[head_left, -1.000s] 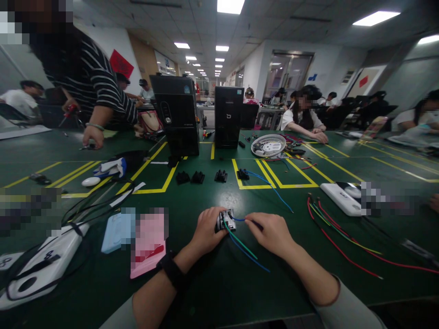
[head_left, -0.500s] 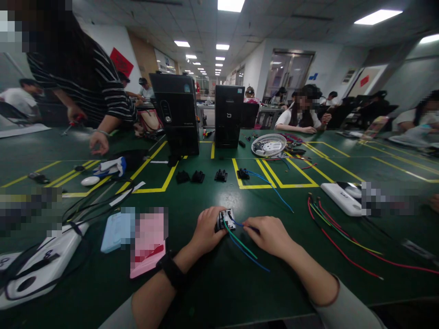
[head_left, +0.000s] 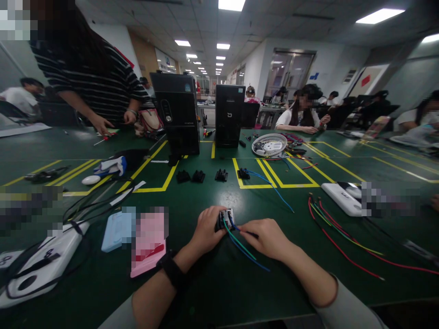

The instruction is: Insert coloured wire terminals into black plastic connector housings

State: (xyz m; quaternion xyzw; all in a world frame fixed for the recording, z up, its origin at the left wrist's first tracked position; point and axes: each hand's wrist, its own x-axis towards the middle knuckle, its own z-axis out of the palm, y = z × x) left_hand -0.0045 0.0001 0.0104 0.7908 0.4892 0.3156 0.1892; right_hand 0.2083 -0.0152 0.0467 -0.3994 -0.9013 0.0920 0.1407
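Item: white-faced wiring block (head_left: 231,213), on bench (head_left: 206,292), inward from middle of near edge; gripped between thumb and fingers of my left hand (head_left: 207,228). Item: blue wire (head_left: 234,224), running from block, pinched between thumb and forefinger of my right hand (head_left: 267,235). Items: green wire (head_left: 245,248), second blue wire (head_left: 259,264), trailing toward near edge. Handling, my judgement: brace block firmly; pinch close to entry; guide wire straight, without kinks; keep trailing pair clear. Seating depth: cannot tell.
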